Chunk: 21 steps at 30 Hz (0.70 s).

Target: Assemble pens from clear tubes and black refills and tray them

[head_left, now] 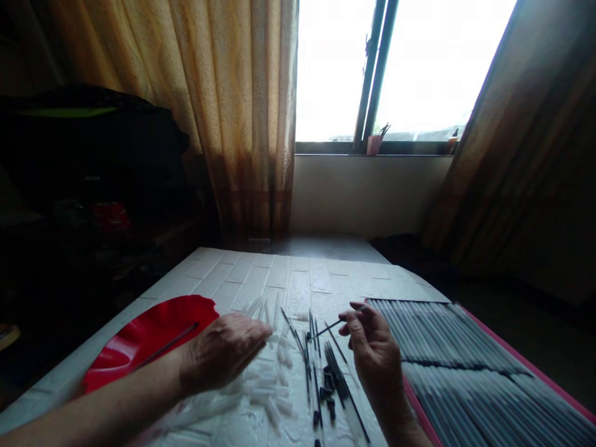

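Note:
My right hand (370, 338) pinches one end of a thin black rod (328, 329), which slants down to the left over the table. Below it lie several more black rods (339, 372) and small black caps (326, 392). My left hand (230, 347) hovers palm down over a pile of clear plastic tubes (274, 391), its fingers pressed together and pointing right; whatever is beneath them is hidden. Just left of that hand sits a red dish (144, 329) with a long thin item in it.
A pink-edged tray (526, 366) of rows of filled tubes stands at the right of the white brick-patterned table (298, 279). Beyond are curtains (246, 112), a window, and a pink cup (374, 145) on the sill. Dark bags stand at left.

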Motion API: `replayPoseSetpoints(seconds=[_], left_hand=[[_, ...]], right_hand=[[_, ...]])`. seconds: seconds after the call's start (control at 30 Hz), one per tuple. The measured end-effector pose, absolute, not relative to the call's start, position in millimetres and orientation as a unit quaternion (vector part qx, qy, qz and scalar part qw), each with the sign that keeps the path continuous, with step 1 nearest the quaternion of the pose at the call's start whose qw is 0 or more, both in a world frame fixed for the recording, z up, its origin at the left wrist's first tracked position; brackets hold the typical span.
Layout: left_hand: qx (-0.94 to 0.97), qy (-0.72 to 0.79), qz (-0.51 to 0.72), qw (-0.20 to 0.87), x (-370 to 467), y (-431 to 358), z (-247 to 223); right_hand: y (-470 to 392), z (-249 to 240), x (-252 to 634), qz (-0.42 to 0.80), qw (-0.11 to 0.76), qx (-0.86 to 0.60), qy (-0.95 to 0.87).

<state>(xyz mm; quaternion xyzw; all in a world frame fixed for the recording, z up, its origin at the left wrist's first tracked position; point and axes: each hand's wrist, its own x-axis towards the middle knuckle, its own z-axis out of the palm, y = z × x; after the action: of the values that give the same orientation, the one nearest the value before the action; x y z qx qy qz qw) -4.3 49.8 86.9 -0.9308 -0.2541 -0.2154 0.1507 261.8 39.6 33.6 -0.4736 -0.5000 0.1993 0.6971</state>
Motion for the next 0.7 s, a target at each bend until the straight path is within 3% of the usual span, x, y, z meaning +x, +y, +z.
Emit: replayPoseSetpoints(seconds=[0.17, 0.23, 0.33, 0.7], left_hand=[[-0.885, -0.314, -0.333, 0.082, 24, 5, 52], [-0.859, -0.353, -0.371, -0.026, 28, 0, 33], [-0.829, -0.379, -0.399, -0.096, 27, 0, 9], [-0.835, -0.374, -0.351, -0.197, 17, -3, -12]], right_hand=[[34, 40, 259, 0.269, 0.731, -0.428, -0.459], [29, 43, 257, 0.288, 0.737, -0.415, -0.448], [23, 48, 253, 0.301, 0.744, -0.408, -0.436], [20, 43, 238, 0.287, 0.716, -0.410, -0.487]])
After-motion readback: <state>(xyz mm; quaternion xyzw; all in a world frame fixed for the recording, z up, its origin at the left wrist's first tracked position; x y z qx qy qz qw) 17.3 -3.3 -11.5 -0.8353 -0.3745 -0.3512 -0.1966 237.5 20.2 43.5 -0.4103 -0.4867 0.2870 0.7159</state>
